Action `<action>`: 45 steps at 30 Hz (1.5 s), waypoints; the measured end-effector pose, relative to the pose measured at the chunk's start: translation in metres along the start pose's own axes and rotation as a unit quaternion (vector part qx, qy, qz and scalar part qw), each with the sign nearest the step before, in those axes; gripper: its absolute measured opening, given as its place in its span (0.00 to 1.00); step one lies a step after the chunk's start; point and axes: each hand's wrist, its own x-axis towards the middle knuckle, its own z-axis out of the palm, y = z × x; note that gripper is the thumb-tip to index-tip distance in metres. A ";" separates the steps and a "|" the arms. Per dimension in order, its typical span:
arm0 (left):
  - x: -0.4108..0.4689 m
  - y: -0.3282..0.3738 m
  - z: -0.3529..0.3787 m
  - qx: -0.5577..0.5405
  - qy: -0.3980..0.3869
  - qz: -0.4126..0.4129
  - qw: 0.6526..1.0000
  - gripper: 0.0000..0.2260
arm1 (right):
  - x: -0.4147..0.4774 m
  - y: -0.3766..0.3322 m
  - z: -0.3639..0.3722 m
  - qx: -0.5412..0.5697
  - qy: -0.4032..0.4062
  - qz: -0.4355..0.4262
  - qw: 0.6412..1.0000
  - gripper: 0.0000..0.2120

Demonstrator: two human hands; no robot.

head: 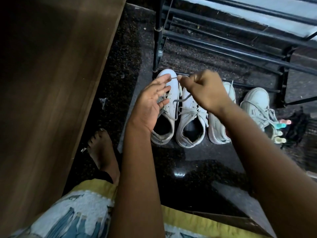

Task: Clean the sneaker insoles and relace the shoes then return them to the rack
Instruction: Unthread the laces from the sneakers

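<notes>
Several white sneakers stand in a row on the dark floor, toes toward the black shoe rack [231, 54]. The leftmost sneaker [169, 103] sits beside a second one [190, 121]; a third [217, 127] and a fourth [257, 107] lie further right. My left hand [151, 103] hovers over the leftmost sneaker, fingers spread, with thumb and forefinger pinching a grey shoelace [172, 78]. My right hand [204, 90] is closed on the same lace's other stretch, pulling it taut between both hands. The lace trails down to the leftmost sneaker's eyelets.
A wooden cabinet panel [56, 79] fills the left side. My bare foot [101, 152] rests on the floor beside it. Small coloured objects [279, 131] lie by the fourth sneaker. A yellow and patterned cloth [82, 212] covers my lap.
</notes>
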 end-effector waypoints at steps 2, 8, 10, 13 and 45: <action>-0.001 0.002 -0.001 -0.059 0.007 -0.004 0.998 0.18 | 0.004 -0.018 -0.018 -0.150 0.005 -0.016 0.989 0.19; 0.004 -0.002 -0.018 -0.313 0.132 0.004 0.940 0.19 | 0.030 -0.037 -0.034 -0.257 0.069 -0.084 0.960 0.23; 0.006 -0.012 -0.025 -0.335 0.162 0.009 0.928 0.19 | 0.038 -0.024 -0.016 -0.223 0.015 -0.124 0.967 0.34; 0.012 -0.042 -0.032 -0.157 0.257 -0.038 0.953 0.18 | 0.030 0.007 0.031 -0.107 0.000 -0.075 0.991 0.27; 0.000 -0.145 -0.036 -0.021 0.386 -0.156 0.909 0.16 | 0.007 0.057 0.176 -0.221 -0.237 0.124 0.938 0.22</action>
